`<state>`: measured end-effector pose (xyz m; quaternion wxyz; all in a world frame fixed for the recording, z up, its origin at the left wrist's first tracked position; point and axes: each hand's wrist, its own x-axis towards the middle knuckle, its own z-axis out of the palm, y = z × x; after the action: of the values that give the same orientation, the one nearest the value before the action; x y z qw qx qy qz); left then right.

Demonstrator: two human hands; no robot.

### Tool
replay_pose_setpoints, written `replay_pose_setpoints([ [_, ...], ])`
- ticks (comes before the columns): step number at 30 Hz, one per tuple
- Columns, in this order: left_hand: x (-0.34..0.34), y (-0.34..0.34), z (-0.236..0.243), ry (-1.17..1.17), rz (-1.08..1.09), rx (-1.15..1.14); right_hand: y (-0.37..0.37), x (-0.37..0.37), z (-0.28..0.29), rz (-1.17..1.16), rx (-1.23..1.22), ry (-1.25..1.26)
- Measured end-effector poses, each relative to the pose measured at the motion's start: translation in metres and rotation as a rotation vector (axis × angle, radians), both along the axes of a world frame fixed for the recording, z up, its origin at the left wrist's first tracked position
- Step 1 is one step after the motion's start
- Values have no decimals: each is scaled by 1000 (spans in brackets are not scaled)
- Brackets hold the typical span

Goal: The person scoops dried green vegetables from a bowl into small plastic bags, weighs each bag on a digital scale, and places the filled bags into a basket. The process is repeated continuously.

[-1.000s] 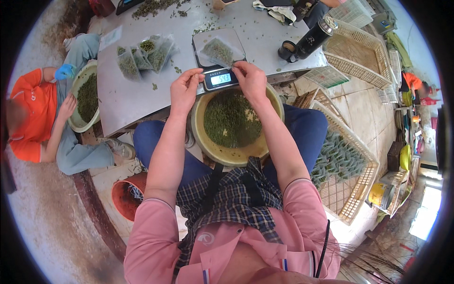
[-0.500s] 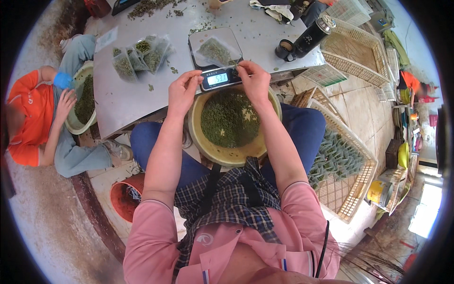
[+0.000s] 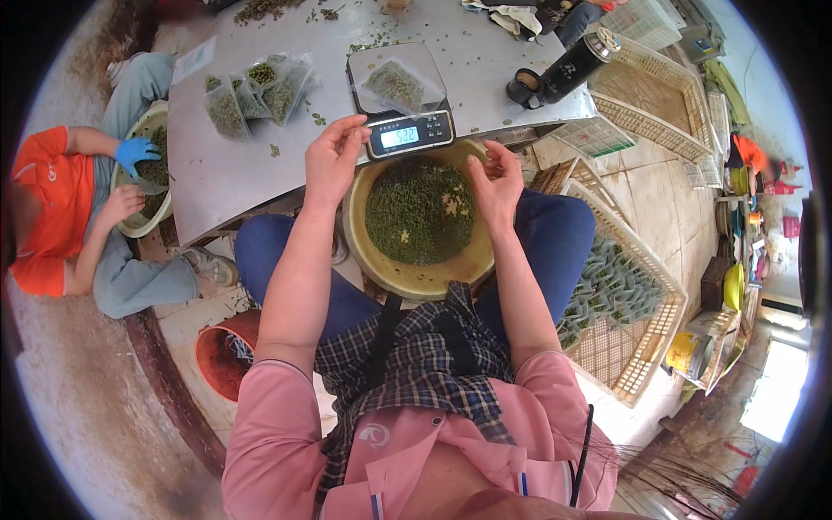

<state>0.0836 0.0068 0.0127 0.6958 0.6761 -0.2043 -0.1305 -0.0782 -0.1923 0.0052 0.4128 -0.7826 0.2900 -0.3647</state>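
A clear plastic packet of small green berries or buds (image 3: 394, 85) lies on the weighing plate of a digital scale (image 3: 438, 128), its display lit. My left hand (image 3: 336, 160) is beside the scale's front left corner, finger and thumb pinched together; what they hold, if anything, is too small to make out. Off the scale, my right hand (image 3: 497, 186) hovers over the right rim of a yellowish basin (image 3: 368, 260), fingers curled toward the thumb. Whatever is between them cannot be made out. Loose green berries (image 3: 416, 212) cover the basin's bottom, between my knees.
Several filled packets (image 3: 260, 97) lie left on the metal table (image 3: 217, 186). A black flask (image 3: 579, 65) and cup (image 3: 525, 87) stand right. A crate (image 3: 646, 364) of packets is beside my right leg, a red bucket (image 3: 227, 355) left. A blue-gloved co-worker (image 3: 56, 199) sits left.
My right hand has drawn back from the packet on the scale, down and right over the basin rim. My left hand has barely moved. The scale's reading has dropped slightly. The co-worker's gloved hand moved.
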Motion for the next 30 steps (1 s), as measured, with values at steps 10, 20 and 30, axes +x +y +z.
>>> replay_pose_setpoints([
  [10, 0, 3, 12, 51, 55, -37, 12, 48, 7, 116, -370, -67],
  [20, -8, -18, 29, -864, 380, 390, 16, 99, 101, 483, -828, 265],
  [30, -46, -25, 7, -201, -270, 314, 12, 44, 134, 1128, -328, 817],
])
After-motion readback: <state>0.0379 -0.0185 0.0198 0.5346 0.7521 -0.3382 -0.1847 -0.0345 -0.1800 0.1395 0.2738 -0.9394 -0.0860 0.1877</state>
